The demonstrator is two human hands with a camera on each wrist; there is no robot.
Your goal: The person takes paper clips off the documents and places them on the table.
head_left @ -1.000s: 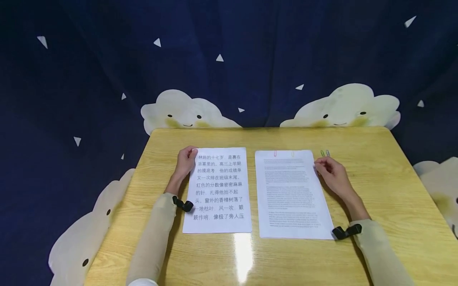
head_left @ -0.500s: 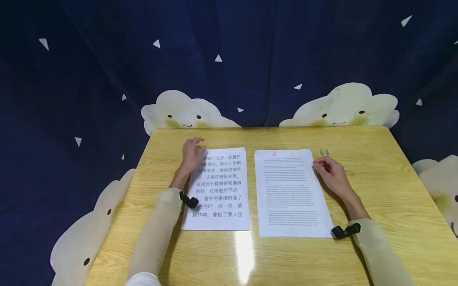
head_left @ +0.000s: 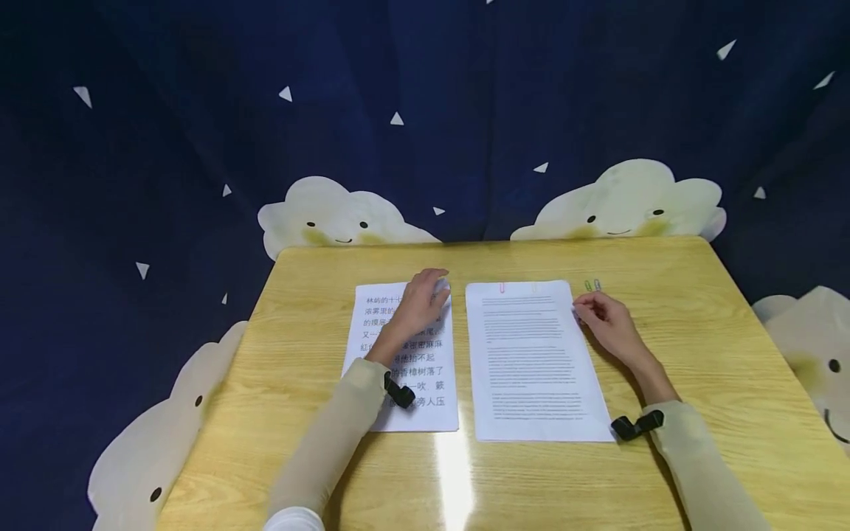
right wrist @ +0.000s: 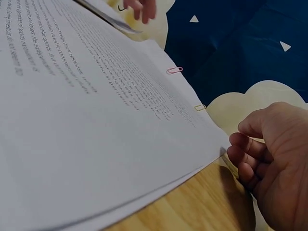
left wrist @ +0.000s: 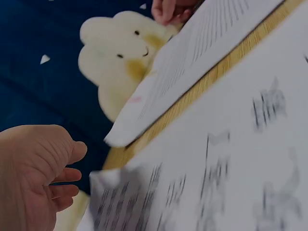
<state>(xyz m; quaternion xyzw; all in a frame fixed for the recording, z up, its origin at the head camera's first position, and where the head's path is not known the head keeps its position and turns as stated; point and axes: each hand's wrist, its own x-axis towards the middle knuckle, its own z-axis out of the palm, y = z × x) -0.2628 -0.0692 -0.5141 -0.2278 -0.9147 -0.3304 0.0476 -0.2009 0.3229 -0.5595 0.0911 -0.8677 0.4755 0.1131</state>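
The left hand (head_left: 418,306) is over one paper (head_left: 415,417), fingers (left wrist: 67,174) loose, holding nothing. The right hand (head_left: 612,324) curls by another paper (head_left: 534,361); can't tell if gripping.

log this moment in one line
left hand: over large-print paper; right hand: at small-print paper edge; pink clip, yellow clip: on its top edge

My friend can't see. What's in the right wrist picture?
A loosely curled right hand is by the corner of printed paper on a wooden table. A pink paper clip and a yellow paper clip sit on the paper's top edge.
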